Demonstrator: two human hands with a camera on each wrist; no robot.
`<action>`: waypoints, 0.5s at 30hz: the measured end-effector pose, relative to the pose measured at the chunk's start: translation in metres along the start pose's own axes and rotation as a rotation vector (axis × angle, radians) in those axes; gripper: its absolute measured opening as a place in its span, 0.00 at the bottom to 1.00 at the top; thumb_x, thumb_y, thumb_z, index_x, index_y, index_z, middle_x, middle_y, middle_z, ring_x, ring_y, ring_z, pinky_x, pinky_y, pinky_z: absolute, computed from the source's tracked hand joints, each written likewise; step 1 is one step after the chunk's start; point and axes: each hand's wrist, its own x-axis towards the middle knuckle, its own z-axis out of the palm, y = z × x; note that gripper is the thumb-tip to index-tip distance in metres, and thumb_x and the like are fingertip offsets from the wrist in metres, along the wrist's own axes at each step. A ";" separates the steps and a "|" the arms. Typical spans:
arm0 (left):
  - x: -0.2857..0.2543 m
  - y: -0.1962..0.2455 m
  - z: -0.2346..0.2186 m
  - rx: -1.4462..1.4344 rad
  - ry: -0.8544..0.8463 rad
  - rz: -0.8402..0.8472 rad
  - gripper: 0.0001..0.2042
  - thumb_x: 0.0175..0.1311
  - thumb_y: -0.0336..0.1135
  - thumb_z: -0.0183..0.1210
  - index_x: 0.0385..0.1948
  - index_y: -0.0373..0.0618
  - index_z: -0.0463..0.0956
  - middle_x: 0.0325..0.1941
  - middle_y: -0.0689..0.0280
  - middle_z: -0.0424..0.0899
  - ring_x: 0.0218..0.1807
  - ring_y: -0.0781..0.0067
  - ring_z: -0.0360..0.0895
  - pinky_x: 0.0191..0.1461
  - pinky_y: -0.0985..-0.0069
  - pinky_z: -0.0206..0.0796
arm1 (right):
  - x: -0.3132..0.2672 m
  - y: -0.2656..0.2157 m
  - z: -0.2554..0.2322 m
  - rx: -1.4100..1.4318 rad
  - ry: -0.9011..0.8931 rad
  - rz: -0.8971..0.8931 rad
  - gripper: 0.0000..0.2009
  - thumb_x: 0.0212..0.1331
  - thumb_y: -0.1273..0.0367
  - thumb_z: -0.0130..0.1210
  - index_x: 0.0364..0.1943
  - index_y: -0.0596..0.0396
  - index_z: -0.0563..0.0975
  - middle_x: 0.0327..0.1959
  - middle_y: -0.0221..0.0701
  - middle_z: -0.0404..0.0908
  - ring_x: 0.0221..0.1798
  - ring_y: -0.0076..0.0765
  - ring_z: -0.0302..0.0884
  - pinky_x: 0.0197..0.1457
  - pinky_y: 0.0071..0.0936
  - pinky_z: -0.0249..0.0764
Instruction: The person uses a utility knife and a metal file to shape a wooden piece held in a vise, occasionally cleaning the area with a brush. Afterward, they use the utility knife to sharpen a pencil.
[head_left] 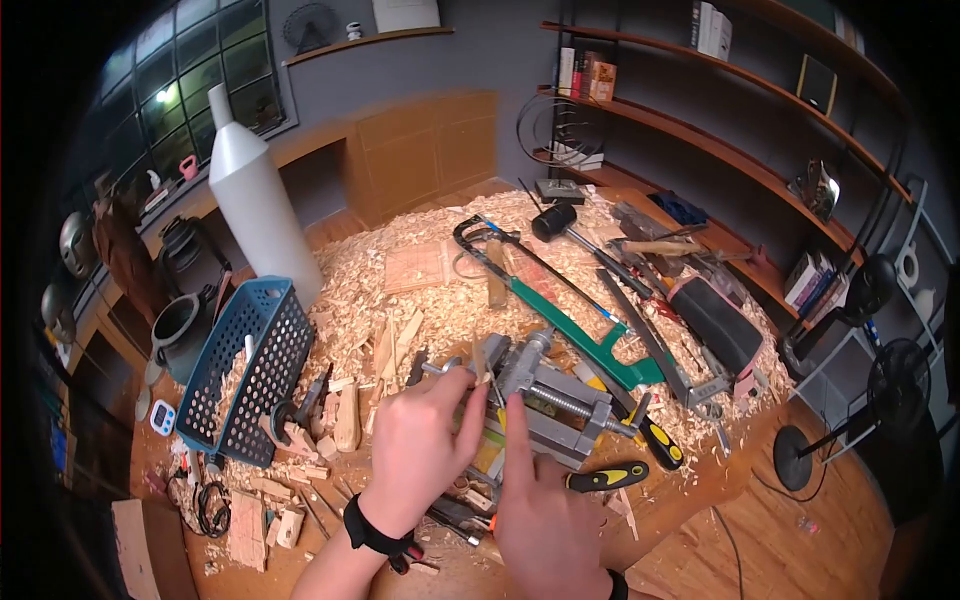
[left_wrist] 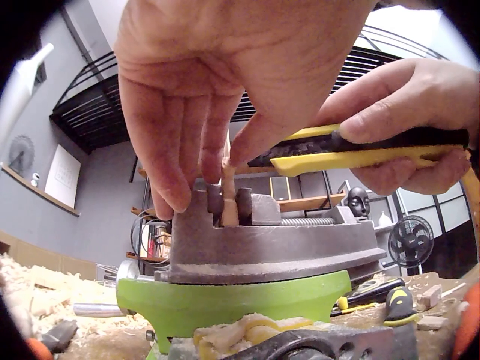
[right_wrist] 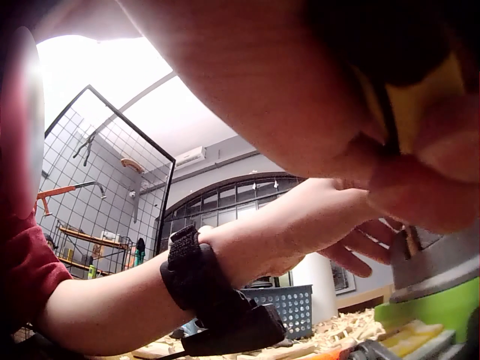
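Pale wood shavings (head_left: 350, 262) cover much of the wooden tabletop (head_left: 455, 573). A green hacksaw (head_left: 563, 319) and a black-headed mallet (head_left: 554, 222) lie among them. A blue perforated basket (head_left: 268, 390) stands at the left, wood blocks (head_left: 247, 530) lie nearer, and a grey vise (head_left: 562, 432) sits near the middle.

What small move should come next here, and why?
Probably a light stroke with the utility knife along the wooden stick: it stands upright in the vise, the left hand pinches it, and the right hand has the knife's front end beside it.
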 end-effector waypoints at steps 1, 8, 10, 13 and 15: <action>0.000 0.001 0.001 -0.021 0.023 -0.008 0.06 0.64 0.32 0.64 0.30 0.42 0.78 0.22 0.56 0.81 0.21 0.53 0.80 0.25 0.63 0.70 | 0.000 0.001 -0.001 0.003 0.001 0.014 0.39 0.59 0.68 0.55 0.78 0.51 0.59 0.23 0.30 0.75 0.13 0.26 0.73 0.13 0.27 0.67; 0.000 0.000 0.002 0.022 0.037 0.002 0.05 0.63 0.32 0.64 0.31 0.42 0.80 0.22 0.56 0.81 0.20 0.54 0.80 0.25 0.63 0.70 | 0.001 0.006 -0.001 0.094 0.035 -0.004 0.38 0.60 0.68 0.55 0.78 0.51 0.60 0.23 0.29 0.75 0.12 0.25 0.71 0.13 0.25 0.66; 0.000 0.000 0.002 0.021 0.034 -0.002 0.05 0.63 0.32 0.64 0.31 0.42 0.80 0.22 0.56 0.81 0.20 0.54 0.80 0.25 0.63 0.70 | 0.002 0.004 -0.003 0.067 0.022 -0.010 0.38 0.60 0.68 0.55 0.78 0.50 0.60 0.23 0.29 0.76 0.12 0.25 0.72 0.13 0.25 0.66; -0.001 0.000 0.003 0.020 0.036 -0.002 0.05 0.63 0.31 0.64 0.30 0.41 0.80 0.22 0.56 0.81 0.20 0.54 0.79 0.25 0.63 0.70 | 0.001 0.002 -0.010 0.152 -0.085 0.042 0.41 0.58 0.72 0.58 0.79 0.50 0.56 0.27 0.40 0.81 0.19 0.40 0.82 0.20 0.36 0.77; 0.000 0.000 0.003 0.020 0.043 0.000 0.05 0.63 0.31 0.64 0.30 0.41 0.80 0.22 0.56 0.81 0.20 0.54 0.79 0.25 0.63 0.69 | 0.002 0.005 -0.018 0.249 -0.114 0.035 0.25 0.70 0.74 0.48 0.71 0.57 0.67 0.32 0.52 0.83 0.24 0.47 0.82 0.26 0.37 0.77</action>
